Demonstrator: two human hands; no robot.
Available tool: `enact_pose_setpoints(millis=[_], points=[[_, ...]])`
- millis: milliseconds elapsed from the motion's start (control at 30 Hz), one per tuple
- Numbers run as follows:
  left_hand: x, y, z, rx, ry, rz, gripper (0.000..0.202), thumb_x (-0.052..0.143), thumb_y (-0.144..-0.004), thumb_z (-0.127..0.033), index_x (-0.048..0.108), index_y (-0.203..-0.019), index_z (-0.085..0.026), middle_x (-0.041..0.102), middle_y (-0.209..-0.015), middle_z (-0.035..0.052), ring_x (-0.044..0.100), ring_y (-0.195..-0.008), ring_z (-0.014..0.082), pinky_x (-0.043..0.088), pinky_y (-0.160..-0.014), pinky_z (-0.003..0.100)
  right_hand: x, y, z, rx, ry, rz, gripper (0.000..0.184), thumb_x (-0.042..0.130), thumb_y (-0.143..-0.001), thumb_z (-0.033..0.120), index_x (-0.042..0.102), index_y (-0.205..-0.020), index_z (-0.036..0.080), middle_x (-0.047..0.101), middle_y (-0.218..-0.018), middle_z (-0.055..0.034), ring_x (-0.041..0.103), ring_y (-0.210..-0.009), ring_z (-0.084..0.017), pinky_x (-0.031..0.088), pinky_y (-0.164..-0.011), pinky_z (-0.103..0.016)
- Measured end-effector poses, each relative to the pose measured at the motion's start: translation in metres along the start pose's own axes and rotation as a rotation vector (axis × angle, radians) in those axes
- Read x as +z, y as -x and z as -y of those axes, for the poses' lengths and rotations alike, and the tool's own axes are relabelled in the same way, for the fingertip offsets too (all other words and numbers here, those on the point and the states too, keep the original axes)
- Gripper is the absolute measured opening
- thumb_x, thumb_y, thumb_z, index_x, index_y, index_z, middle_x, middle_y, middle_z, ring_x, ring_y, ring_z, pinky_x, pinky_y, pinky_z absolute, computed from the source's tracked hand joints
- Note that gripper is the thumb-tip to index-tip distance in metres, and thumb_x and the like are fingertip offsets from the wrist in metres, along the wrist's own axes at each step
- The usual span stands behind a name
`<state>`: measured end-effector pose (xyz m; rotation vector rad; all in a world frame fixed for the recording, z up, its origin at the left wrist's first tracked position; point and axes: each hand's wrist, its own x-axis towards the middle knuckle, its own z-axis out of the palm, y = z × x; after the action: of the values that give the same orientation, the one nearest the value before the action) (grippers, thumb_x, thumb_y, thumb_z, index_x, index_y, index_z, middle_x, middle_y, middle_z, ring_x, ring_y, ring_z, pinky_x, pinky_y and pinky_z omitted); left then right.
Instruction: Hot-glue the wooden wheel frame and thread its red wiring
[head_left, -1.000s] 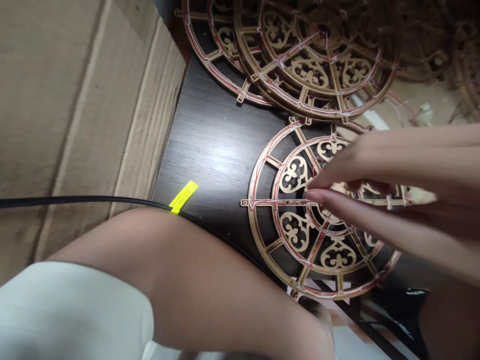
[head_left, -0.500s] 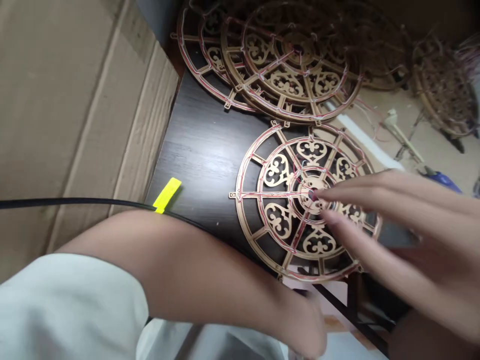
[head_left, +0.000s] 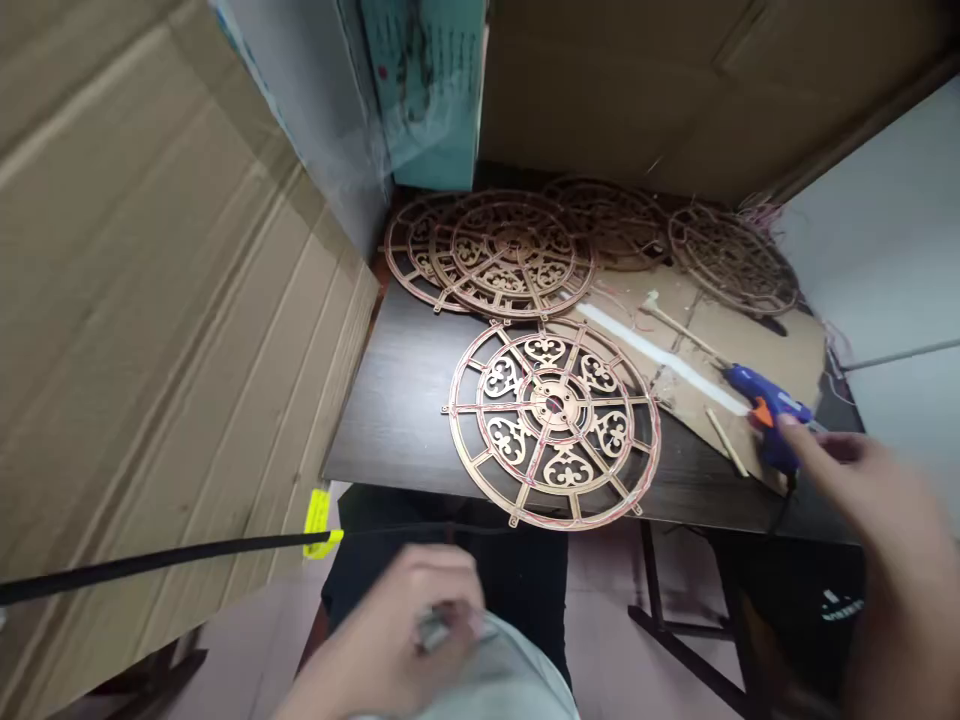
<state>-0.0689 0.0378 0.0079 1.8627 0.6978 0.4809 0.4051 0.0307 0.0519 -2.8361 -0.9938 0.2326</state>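
Withdrawn from the round gilt fretwork wheel (head_left: 553,420) on the dark table (head_left: 397,410), the right hand (head_left: 862,490), fingers extended and empty, reaches the blue glue gun (head_left: 769,420); gripping it comes next. Left hand (head_left: 397,640) loosely curls around something small and blurred.

A wheel (head_left: 553,422) is laid on the table (head_left: 405,400) at its near edge. More wheels (head_left: 495,250) are stacked behind it. A glue gun (head_left: 766,412) is set on cardboard (head_left: 787,345) to the right, touched by the right hand (head_left: 862,490). A box (head_left: 150,330) is stood at the left.
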Motion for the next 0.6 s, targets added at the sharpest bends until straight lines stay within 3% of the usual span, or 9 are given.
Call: enact_pose_setpoints(millis=[67,167,267,367,467,600], points=[[-0.028,0.003,0.011,0.032,-0.301,-0.305,0.015,0.051,-0.093,-0.009,0.061,-0.089,-0.020,0.060,-0.077,0.0015,0.056,-0.071,0.0147,0.044,-0.064,0.029,0.006,0.009,0.009,0.018,-0.069,-0.001,0.036,0.069,-0.073,0.060,0.057,-0.066,0.026,0.069,-0.076,-0.0149,0.067,-0.074,-0.036,0.049,-0.068,-0.045],[-0.045,-0.016,0.020,0.140,-0.575,-0.507,0.026,0.054,-0.095,-0.008,0.063,-0.116,-0.020,0.066,-0.100,0.0055,0.059,-0.092,0.0187,0.048,-0.083,0.034,0.011,0.013,0.015,-0.022,-0.107,-0.034,0.043,0.067,-0.072,0.066,0.057,-0.071,0.024,0.068,-0.077,-0.0162,0.065,-0.070,-0.033,0.047,-0.066,-0.043],[-0.050,-0.044,0.021,0.174,-0.679,-0.517,0.032,0.058,-0.096,-0.016,0.060,-0.127,-0.018,0.064,-0.116,0.0096,0.057,-0.109,0.0240,0.047,-0.096,0.040,0.010,0.013,0.022,0.005,-0.059,-0.033,0.050,0.061,-0.073,0.073,0.055,-0.072,0.024,0.063,-0.070,-0.0145,0.058,-0.061,-0.028,0.045,-0.062,-0.041],[-0.053,-0.061,0.021,0.136,-0.745,-0.471,0.030,0.059,-0.097,-0.024,0.062,-0.126,-0.016,0.063,-0.118,0.0106,0.056,-0.110,0.0264,0.046,-0.095,0.042,0.009,0.013,0.033,0.021,0.024,-0.078,0.057,0.059,-0.069,0.081,0.053,-0.069,0.024,0.056,-0.064,-0.0104,0.046,-0.051,-0.023,0.042,-0.056,-0.040],[-0.055,-0.063,0.024,0.120,-0.767,-0.443,0.031,0.058,-0.098,-0.027,0.063,-0.126,-0.017,0.063,-0.119,0.0108,0.056,-0.110,0.0269,0.045,-0.093,0.042,0.010,0.015,0.040,0.017,0.043,-0.146,0.058,0.063,-0.065,0.081,0.051,-0.065,0.024,0.050,-0.061,-0.0069,0.036,-0.047,-0.018,0.039,-0.054,-0.040],[-0.055,-0.060,0.028,0.126,-0.764,-0.447,0.030,0.058,-0.098,-0.027,0.064,-0.125,-0.017,0.063,-0.120,0.0105,0.056,-0.109,0.0263,0.045,-0.093,0.041,0.016,0.014,0.034,0.024,-0.032,-0.150,0.051,0.066,-0.067,0.073,0.054,-0.065,0.024,0.052,-0.058,-0.0073,0.043,-0.048,-0.021,0.041,-0.055,-0.040]])
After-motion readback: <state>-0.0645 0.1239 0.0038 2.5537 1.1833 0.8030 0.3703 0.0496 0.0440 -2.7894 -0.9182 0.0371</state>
